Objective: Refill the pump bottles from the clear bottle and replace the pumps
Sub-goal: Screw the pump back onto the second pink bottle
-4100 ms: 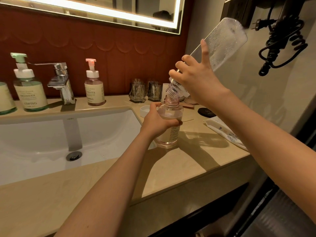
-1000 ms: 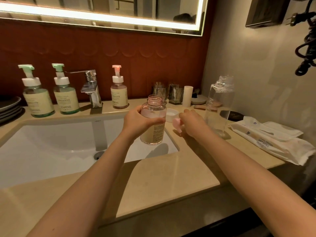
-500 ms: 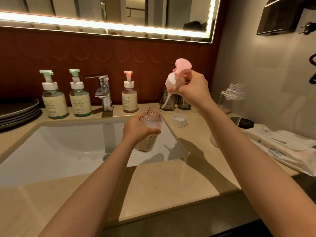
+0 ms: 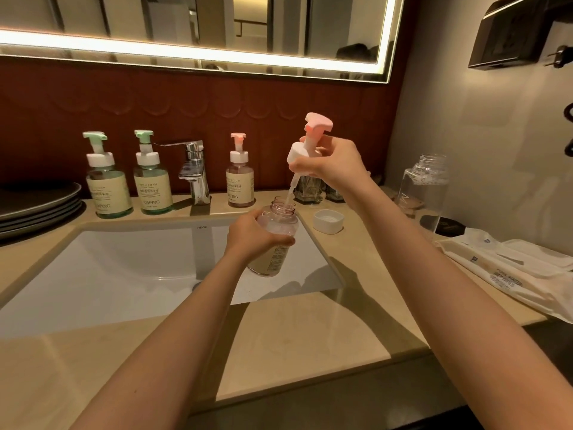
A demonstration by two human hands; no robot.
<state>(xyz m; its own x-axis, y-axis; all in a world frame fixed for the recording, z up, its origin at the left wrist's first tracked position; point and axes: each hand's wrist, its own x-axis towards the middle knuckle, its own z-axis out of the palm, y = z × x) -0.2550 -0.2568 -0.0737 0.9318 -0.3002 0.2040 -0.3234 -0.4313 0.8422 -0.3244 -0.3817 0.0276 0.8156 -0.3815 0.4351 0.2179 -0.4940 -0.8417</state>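
Over sink (image 4: pixel 124 274): pump (image 4: pixel 299 152) in R grip (image 4: pixel 338 164), tube at bottle (image 4: pixel 274 259) mouth.

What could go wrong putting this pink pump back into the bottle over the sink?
The pink bottle, gripped by the left hand, is tilted and open, so it may spill into the sink. The thin tube of the pump, held by the right hand, might catch the rim and bend. The uncapped clear bottle stands near the right forearm and could be knocked.
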